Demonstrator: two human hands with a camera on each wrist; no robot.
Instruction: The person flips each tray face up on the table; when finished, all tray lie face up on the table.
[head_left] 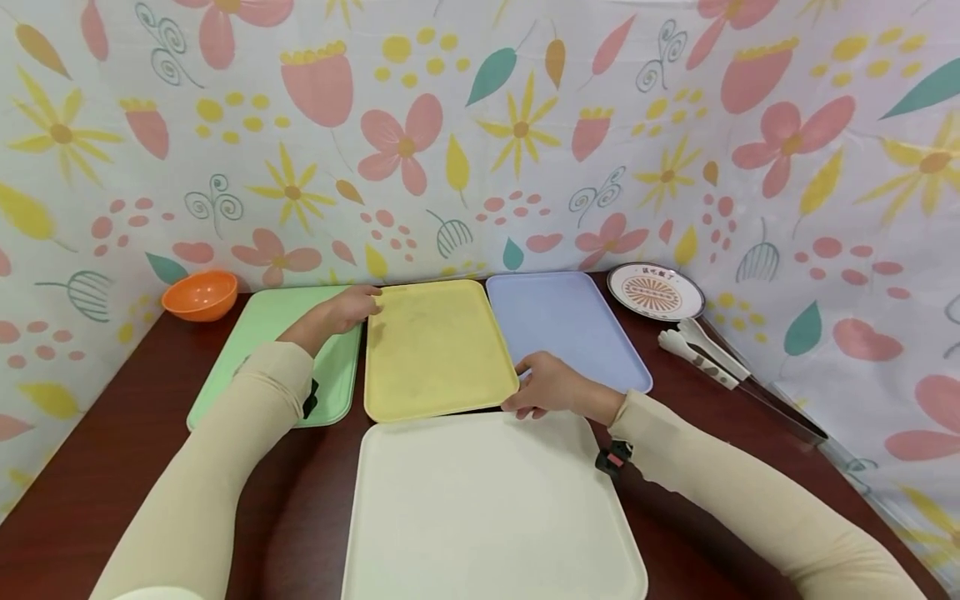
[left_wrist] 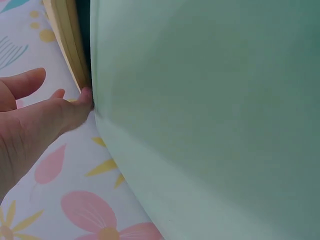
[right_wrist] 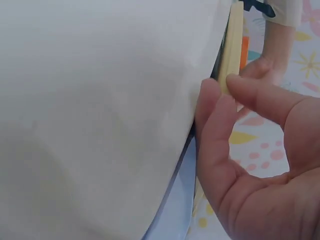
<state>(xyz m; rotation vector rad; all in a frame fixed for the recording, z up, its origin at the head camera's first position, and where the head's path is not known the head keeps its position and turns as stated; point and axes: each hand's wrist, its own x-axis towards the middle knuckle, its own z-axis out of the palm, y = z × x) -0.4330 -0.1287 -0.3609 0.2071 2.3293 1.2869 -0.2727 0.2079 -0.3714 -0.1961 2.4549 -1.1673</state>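
A yellow tray [head_left: 438, 350] lies between a green tray [head_left: 258, 321] and a blue tray [head_left: 570, 321]. My left hand [head_left: 341, 310] touches its far left corner; in the left wrist view, the left fingers [left_wrist: 75, 107] meet the tray's edge while another digit stands apart from it. At the near right corner, my right hand [head_left: 551, 385] pinches the yellow tray's rim. The right wrist view has the thumb [right_wrist: 245, 90] against the yellow rim and curled fingers beside the white tray [head_left: 491, 508], which lies nearest me.
An orange bowl [head_left: 201, 296] sits at the far left. On the far right, a patterned plate [head_left: 655, 292] stands near tongs [head_left: 738, 375] with white tips. Flower-printed cloth [head_left: 480, 142] rises behind the dark wooden table [head_left: 300, 508].
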